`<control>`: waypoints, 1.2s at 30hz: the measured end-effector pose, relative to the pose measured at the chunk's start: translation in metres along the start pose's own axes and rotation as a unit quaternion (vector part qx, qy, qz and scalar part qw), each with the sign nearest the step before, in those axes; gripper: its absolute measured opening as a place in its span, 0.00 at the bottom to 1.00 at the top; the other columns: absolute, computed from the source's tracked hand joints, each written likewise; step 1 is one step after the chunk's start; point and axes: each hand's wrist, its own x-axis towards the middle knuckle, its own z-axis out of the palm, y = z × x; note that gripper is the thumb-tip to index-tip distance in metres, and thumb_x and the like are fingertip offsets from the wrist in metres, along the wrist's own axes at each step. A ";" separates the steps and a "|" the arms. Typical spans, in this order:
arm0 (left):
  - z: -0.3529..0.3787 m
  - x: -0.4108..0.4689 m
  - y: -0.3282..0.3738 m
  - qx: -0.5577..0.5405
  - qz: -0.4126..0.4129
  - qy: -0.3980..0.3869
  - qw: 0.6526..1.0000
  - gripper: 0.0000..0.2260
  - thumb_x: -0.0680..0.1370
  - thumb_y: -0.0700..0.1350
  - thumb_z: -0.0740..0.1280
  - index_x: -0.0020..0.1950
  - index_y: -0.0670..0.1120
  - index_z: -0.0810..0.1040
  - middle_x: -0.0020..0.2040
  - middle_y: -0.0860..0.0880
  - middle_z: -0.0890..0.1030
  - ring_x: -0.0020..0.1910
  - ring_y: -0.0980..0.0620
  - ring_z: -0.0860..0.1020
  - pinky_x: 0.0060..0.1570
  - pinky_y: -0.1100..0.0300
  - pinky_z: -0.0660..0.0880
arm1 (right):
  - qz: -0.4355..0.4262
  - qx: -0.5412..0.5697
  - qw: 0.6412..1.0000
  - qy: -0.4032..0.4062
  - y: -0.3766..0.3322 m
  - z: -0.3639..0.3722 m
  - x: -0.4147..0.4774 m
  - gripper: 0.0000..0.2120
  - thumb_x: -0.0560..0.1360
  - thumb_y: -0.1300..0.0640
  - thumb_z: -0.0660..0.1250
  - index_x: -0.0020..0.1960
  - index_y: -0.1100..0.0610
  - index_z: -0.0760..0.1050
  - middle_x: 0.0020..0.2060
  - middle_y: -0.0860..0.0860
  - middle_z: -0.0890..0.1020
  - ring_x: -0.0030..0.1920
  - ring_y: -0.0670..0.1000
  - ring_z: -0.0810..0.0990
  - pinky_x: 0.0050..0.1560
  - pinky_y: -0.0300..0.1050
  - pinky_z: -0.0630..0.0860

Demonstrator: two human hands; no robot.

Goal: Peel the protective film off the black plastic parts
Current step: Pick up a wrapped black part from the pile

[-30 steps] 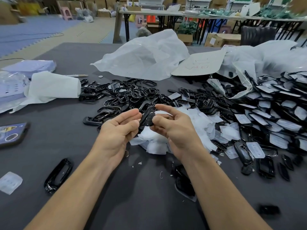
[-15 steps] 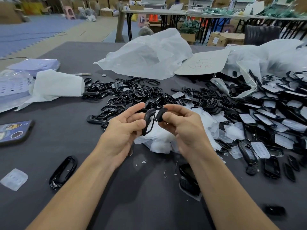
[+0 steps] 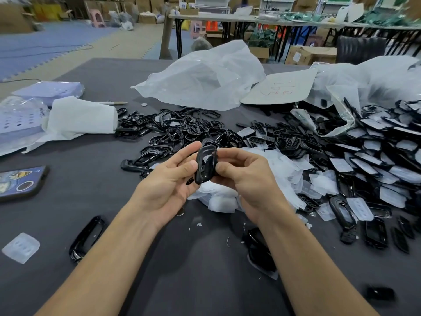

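in the middle of the frame the left hand (image 3: 169, 179) and right hand (image 3: 245, 176) both pinch one black plastic part (image 3: 205, 164) above the counter (image 3: 95, 185).

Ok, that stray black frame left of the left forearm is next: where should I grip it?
Pinch one long rail of the black frame near its middle, coming from above: it lies flat on the table, apart from the pile, and its seemingly open centre leaves room to hook inside the rail.

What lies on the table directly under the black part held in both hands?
A heap of white films lies below the black part. The left hand and right hand cover part of it.
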 end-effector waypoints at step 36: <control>0.017 -0.011 -0.009 0.268 0.138 0.082 0.950 0.14 0.71 0.28 0.75 0.47 0.45 0.88 0.42 0.44 0.88 0.41 0.52 0.86 0.43 0.65 0.80 | -0.045 -0.149 0.984 0.085 0.003 0.007 -0.003 0.11 0.58 0.63 0.72 0.39 0.53 0.85 0.34 0.53 0.87 0.37 0.52 0.86 0.44 0.47 0.83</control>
